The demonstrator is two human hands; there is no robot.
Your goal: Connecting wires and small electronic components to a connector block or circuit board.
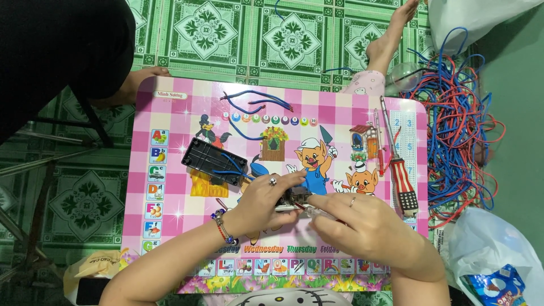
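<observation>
- Two hands at work over one small dark part (293,198), held just above the table's middle.
- left hand (262,205): fingers curled, thumb and fingertips pinching the part; one ring, one beaded bracelet at the wrist.
- right hand (362,224): fingers pressed together around one clear-handled tool (313,211), tip at the part; one ring.
- One black plastic housing (213,161) lies left of the hands, blue wires running from it.
- Roughly four loose blue wire pieces (258,101) near the far edge.
- One red-and-white striped screwdriver (398,164) lies on the right side.
- One big tangle of red and blue wires (456,113) on the floor, right.
- Surface: pink checkered children's table (170,119) with cartoon prints, on a green patterned tile floor (249,34).
- One other person's bare foot (391,34) beyond the table.
</observation>
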